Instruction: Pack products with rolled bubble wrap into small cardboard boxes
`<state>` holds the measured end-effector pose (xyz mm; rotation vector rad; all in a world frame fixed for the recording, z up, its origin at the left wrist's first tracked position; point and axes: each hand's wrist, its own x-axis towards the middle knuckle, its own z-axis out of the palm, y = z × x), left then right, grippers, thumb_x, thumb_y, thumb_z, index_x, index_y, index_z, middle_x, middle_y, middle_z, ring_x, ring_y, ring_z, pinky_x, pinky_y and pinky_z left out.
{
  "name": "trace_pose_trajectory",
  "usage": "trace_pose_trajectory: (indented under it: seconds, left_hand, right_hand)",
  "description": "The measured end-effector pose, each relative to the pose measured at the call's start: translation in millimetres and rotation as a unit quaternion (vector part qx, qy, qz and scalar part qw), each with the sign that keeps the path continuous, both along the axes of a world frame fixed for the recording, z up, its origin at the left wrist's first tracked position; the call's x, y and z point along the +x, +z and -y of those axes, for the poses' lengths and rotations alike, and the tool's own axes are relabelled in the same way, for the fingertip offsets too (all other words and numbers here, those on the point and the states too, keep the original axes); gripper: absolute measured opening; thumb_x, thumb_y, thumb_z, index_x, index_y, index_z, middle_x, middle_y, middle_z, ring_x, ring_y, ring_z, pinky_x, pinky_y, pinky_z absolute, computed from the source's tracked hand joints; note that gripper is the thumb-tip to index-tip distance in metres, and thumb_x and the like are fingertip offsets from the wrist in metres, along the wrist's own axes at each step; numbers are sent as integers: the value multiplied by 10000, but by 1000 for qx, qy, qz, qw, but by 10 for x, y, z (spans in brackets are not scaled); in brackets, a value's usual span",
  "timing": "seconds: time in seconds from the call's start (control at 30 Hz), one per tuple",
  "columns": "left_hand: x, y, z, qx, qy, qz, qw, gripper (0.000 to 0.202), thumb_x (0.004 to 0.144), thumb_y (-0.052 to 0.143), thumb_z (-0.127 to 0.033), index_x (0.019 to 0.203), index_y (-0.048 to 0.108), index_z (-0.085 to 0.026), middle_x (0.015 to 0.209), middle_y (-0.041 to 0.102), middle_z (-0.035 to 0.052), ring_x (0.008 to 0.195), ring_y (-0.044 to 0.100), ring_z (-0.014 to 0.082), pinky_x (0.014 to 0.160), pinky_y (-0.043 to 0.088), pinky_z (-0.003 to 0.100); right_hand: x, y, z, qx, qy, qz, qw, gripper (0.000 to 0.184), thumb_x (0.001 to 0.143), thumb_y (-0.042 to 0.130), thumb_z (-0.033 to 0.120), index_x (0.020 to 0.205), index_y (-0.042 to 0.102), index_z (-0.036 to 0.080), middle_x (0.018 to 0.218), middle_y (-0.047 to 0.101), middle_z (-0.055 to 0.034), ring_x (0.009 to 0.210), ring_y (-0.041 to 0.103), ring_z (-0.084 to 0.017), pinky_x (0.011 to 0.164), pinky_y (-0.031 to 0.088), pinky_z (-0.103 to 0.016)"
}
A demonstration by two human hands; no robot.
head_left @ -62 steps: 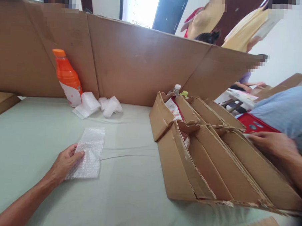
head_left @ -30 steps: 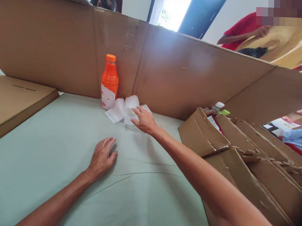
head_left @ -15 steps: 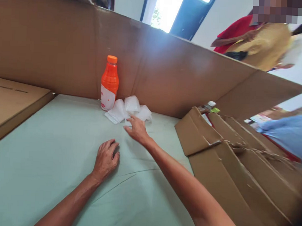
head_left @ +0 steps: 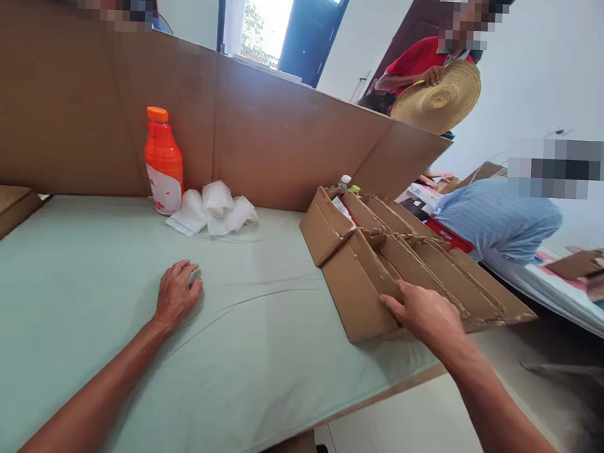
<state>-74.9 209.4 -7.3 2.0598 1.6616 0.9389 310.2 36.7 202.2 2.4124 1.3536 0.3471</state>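
Note:
My left hand rests palm down on the pale green table cover, fingers loosely curled, holding nothing. My right hand lies on the near top edge of a torn cardboard box with open flaps, fingers over the edge. An orange drink bottle stands upright at the back against the tall cardboard screen. Right beside the bottle lie several rolled bubble-wrap pieces. Small bottles poke up from the box's far end.
A flat cardboard slab lies at the left edge. The table's front right edge drops to a white floor. A person in a blue shirt bends beside the box; another in red holds a straw hat behind.
My right hand left the bubble-wrap pile and came back to the cardboard box's near edge. The flat bubble-wrap sheet under my left hand two seconds ago is gone; the view swung right.

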Motion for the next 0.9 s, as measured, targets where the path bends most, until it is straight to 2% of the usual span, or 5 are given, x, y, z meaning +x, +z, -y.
trace_pose_trajectory:
  seconds: [0.17,0.37,0.5,0.73,0.9]
  left_hand:
    - [-156,293,74,-55,-16,15,998,519,753,527,-387,1186,671,-140,1273,629,189,1222,588,379,1039,484,548]
    - [-604,798,669,-167,-5,97,981,708,773,579,-622,1392,559,-278,1472,560,106,1268,590,382,946,549,533]
    - [-937,800,1125,-185,29,141,972,718,759,650,-593,1408,546,-306,1473,575,96,1308,576,374,1062,488,563]
    - [-1097,404,1763,-211,68,273,936,749,740,742,-497,1429,530,-297,1517,532,110,1355,549,366,1118,483,496]
    - [-660,279,1783,-181,103,325,923,786,770,721,-514,1462,457,-249,1495,534,156,1359,539,362,1149,438,526]
  right_hand:
    - [-159,-57,355,5,202,-66,977,248,902,543,250,700,686,245,691,733,-40,661,652,-205,597,363,-304]
    - [-718,-163,539,106,515,-164,835,339,964,413,60,904,712,209,670,694,-13,611,593,-163,756,446,-347]
    - [-1170,-178,207,121,589,-206,772,273,1007,456,126,1024,710,227,834,751,-38,765,657,-188,867,477,-393]
    - [-1060,-542,81,370,446,-360,731,377,943,626,289,1317,614,337,1318,658,-98,1173,641,-301,990,515,-513]
    - [-1031,-1311,-9,212,349,-505,760,405,888,612,312,1285,628,236,1167,735,-102,992,721,-280,792,626,-398]
